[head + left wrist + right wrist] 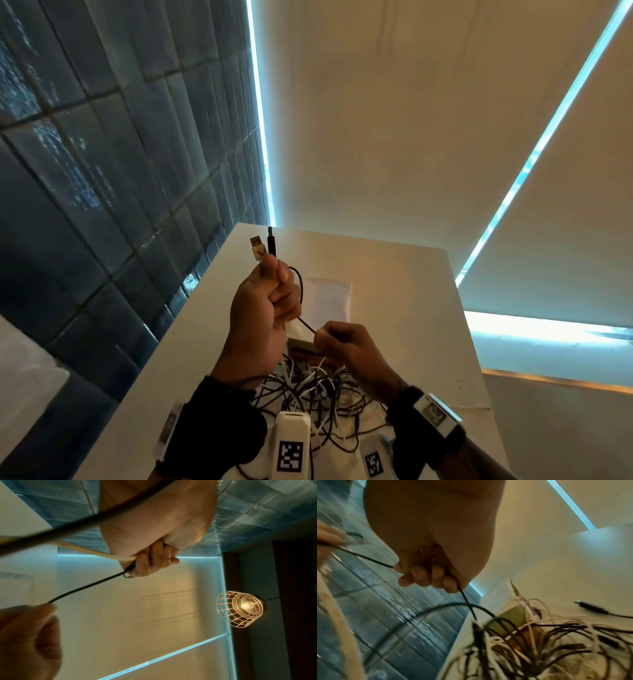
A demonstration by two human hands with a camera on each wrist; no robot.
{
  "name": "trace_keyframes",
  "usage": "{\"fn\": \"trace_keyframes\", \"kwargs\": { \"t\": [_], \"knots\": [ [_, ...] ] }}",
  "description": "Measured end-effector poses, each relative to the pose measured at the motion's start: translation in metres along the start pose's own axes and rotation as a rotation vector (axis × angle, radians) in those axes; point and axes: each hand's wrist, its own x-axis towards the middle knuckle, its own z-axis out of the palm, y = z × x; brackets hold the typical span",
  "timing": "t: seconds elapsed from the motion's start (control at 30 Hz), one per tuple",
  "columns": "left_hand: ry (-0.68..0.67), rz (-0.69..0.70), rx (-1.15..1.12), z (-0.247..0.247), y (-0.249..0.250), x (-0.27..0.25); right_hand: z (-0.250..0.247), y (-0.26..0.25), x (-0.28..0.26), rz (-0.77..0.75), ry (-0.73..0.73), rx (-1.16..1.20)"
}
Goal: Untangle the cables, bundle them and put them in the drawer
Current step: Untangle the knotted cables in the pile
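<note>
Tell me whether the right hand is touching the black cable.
Touching. The right wrist view shows the right hand with fingers curled round the black cable, which enters and leaves the fist.

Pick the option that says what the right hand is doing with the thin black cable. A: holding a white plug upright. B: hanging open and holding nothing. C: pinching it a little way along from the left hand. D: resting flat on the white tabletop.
C: the right hand has its fingers curled round the thin black cable, which runs up to the left hand above the tangled pile of cables.
</note>
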Motion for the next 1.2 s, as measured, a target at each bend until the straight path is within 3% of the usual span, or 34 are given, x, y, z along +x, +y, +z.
{"fn": "trace_keyframes", "kwargs": {
  "t": [0.23,0.5,0.6,0.7,0.93,1.07,1.2],
  "knots": [
    [0.023,-0.002,0.076,-0.002,0.006,-0.006,-0.003,0.059,0.005,0.004,0.084,-0.195],
    [0.048,0.043,0.125,-0.005,0.021,-0.001,0.001,0.078,0.010,0.070,0.113,-0.196],
    [0.079,0.024,0.182,-0.010,0.017,-0.003,0.004,0.076,0.016,0.132,0.244,-0.169],
    [0.126,-0.014,0.306,-0.017,0.009,-0.007,0.011,0.049,0.020,0.104,0.362,0.017],
    [0.221,-0.138,0.403,-0.019,-0.009,-0.004,0.018,-0.031,0.019,-0.230,0.181,0.147],
    [0.186,-0.197,0.291,-0.014,-0.010,-0.001,0.018,-0.040,0.009,-0.228,0.017,0.161],
    [0.132,-0.173,0.035,-0.006,-0.003,0.003,0.015,-0.020,0.006,-0.162,0.000,0.138]
  ]
}}
